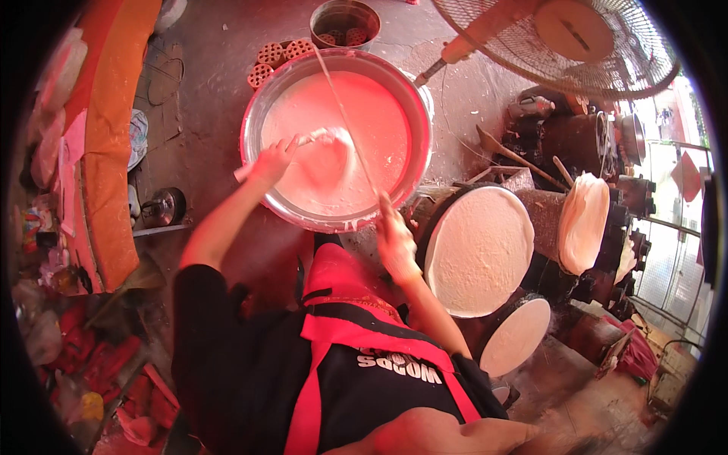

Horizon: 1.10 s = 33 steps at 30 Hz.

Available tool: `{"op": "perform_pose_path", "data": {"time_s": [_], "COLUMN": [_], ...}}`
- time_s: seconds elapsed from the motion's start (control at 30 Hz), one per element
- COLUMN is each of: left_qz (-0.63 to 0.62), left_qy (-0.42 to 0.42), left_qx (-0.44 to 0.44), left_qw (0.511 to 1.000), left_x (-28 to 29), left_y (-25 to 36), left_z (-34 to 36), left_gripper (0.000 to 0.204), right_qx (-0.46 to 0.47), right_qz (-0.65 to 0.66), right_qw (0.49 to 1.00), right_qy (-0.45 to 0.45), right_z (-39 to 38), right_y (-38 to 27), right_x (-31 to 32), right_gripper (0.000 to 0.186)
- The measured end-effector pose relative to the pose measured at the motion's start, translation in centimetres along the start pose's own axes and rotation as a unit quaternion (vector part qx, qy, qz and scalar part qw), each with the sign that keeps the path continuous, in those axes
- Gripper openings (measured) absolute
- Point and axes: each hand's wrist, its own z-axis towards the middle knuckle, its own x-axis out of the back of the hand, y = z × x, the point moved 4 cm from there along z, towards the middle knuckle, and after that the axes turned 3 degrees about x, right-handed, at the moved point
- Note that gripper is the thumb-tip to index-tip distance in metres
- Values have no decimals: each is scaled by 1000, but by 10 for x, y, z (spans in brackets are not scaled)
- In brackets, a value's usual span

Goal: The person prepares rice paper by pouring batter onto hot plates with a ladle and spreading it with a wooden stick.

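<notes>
A wide metal basin (pixel 402 114) holds creamy batter, tinted red by the light. My left hand (pixel 274 163) grips a pale handle over the basin's left side, with a ladle-like end (pixel 326 159) down in the batter, its exact shape unclear. My right hand (pixel 394 239), at the basin's near edge, is closed on a long thin stick (pixel 349 125) that reaches across to the far rim. Right of that hand, a round griddle is covered by a pale batter sheet (pixel 478 250). A second pale round (pixel 516 334) lies below it.
A fan (pixel 576 30) hangs into the upper right. Perforated briquettes (pixel 271 54) and a pot (pixel 345 15) stand beyond the basin. A stack of flatbreads (pixel 582 224), dark cylinders (pixel 576 140) and wooden sticks (pixel 523 159) crowd the right. An orange-covered surface (pixel 117 152) runs along the left.
</notes>
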Motion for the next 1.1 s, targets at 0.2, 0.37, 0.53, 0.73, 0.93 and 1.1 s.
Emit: {"op": "perform_pose_path", "data": {"time_s": [0.2,0.37,0.53,0.73,0.93,1.1], "left_qz": [-801,-879,-914,-887,-741,-640], "left_qy": [-161,-117,-87,-3,93,-25], "left_qx": [498,461,367,271,174,199], "left_qw": [290,33,147,373,642,742], "left_x": [-43,11,93,242,372,373], "left_y": [83,138,161,201,191,141], "left_z": [-2,1,2,-33,-54,-48], "left_gripper": [22,22,26,27,32,35], "right_qx": [-121,-124,-62,60,158,181], "right_qz": [-125,-64,-57,-49,-129,-142], "right_qw": [982,985,993,997,971,944], "right_qy": [-77,-99,-79,-25,124,238], "right_z": [44,-21,-72,-104,-113,-118], "right_y": [60,31,13,-26,-58,-68], "right_x": [-114,-70,-18,41,112,103], "right_gripper": [60,63,71,67,65,68]}}
